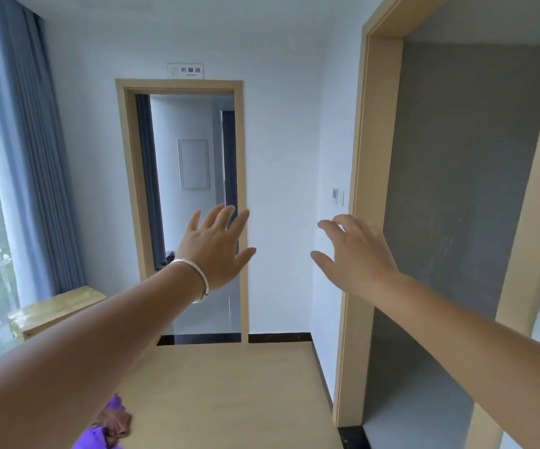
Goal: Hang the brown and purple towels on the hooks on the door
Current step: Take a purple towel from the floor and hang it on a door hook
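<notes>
Head view: both hands raised, holding nothing; left hand point(216, 251) fingers spread, right hand point(356, 251) fingers loosely bent. Purple towel point(95, 435) and brown towel point(114, 422) lie bunched, apparently touching, on the counter point(229, 400) under the left forearm.

A hotel-like or institutional corridor: a small room sign point(185, 70) above a wood-framed doorway point(181, 209), white walls, grey floor-length curtains point(40, 163), a wall switch point(337, 196).
</notes>
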The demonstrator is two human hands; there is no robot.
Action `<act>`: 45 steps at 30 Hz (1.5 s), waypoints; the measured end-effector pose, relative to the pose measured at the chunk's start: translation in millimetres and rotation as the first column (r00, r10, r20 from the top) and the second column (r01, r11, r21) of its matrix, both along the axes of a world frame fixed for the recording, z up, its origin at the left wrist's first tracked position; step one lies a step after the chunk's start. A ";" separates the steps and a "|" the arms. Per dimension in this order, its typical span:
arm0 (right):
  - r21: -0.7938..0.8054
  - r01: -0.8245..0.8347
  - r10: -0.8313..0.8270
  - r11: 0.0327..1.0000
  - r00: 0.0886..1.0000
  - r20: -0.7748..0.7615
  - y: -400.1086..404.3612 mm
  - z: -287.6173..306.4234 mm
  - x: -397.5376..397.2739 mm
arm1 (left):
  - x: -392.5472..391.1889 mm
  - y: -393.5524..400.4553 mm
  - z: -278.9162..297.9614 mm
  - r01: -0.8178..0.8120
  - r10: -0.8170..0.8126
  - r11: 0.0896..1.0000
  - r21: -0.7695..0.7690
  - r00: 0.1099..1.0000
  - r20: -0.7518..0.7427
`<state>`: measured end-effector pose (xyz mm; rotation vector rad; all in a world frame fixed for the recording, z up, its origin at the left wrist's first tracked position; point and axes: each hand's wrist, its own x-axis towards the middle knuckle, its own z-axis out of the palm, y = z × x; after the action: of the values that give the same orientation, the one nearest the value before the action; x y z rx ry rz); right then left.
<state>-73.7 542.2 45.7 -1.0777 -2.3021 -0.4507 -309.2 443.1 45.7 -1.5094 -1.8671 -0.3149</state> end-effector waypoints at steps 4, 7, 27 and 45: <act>-0.036 0.019 -0.019 0.999 1.000 0.003 34.9 -5.7 -25.1 | -31.9 44.1 -1.5 0.039 -0.039 0.999 0.008 0.999 0.015; -0.037 0.031 -0.031 0.999 1.000 0.007 66.5 -7.6 -42.9 | -50.3 81.7 -8.9 0.059 -0.059 0.998 0.000 0.998 0.028; -0.034 -0.095 0.095 0.995 0.995 -0.011 401.9 -7.0 -209.0 | -182.4 395.6 1.1 -0.034 0.034 0.999 -0.019 0.999 0.027; -0.058 -0.086 0.089 0.995 0.995 0.043 660.4 -26.6 -411.2 | -383.8 673.8 -33.7 0.014 -0.013 1.000 -0.014 0.998 0.065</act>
<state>-484.9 1202.6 19.2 -0.9981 -2.4043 -0.3821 -692.9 1116.9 12.0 -1.5388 -1.9144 -0.3611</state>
